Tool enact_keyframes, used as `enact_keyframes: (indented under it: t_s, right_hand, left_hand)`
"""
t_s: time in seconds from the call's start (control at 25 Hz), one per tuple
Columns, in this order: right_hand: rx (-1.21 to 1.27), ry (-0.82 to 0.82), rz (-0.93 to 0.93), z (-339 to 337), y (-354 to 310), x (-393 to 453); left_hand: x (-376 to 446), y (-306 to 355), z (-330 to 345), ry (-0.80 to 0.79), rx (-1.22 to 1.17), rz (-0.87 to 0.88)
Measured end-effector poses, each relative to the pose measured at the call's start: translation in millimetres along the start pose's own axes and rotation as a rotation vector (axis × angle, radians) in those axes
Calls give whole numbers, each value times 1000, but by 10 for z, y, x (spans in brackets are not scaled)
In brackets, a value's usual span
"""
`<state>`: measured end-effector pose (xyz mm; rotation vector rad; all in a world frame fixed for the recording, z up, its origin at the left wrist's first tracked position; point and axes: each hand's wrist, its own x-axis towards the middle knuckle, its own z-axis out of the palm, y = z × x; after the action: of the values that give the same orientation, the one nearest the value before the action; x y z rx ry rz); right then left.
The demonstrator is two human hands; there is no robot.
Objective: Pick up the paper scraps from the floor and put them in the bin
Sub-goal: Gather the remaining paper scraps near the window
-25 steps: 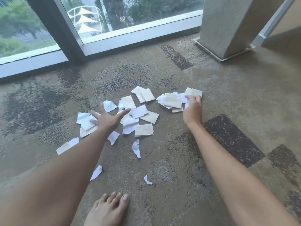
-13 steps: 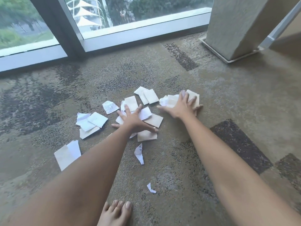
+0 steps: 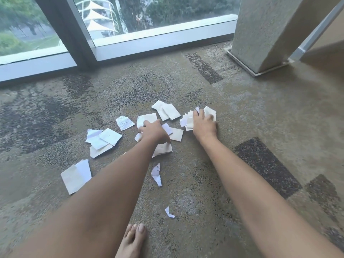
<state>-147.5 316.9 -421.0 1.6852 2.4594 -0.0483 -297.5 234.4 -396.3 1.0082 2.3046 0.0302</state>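
- Step in hand: gathering. The left hand (image 3: 155, 132) curls over the middle cluster of paper scraps (image 3: 168, 113), fingers closing on a few pieces.
- The right hand (image 3: 203, 122) presses on a bunched stack (image 3: 189, 121) just right of that cluster; its fingers bend round the stack, though how firmly it grips is hard to tell from behind.
- More scraps lie left of the cluster on the carpet (image 3: 242, 127): a small pile (image 3: 103, 138), a larger folded sheet (image 3: 75, 176), plus slivers (image 3: 156, 174) nearer the bare foot (image 3: 133, 241).
- No bin is in view.
- Next move, as I judge it: sweep both handfuls together, lift, collect the outliers, then find the bin.
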Motion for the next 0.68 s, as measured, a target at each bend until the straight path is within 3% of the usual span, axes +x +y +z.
enact_keyframes:
  t_s: [0.12,0.28,0.4,0.68]
  right_hand:
    - [122,-63,9,-12,24,-71]
    - [81,-168,-65,32,1,-220]
    - [71,-128,-64,-19,26,-189]
    - [-210,-10,-177,-145,72,85]
  left_hand:
    - [-54,60,28,6,41,2]
    - [-132,53,12,8,68,33]
    - [-197,16,14,12,75,60]
    - [-198,20,28,52,222,167]
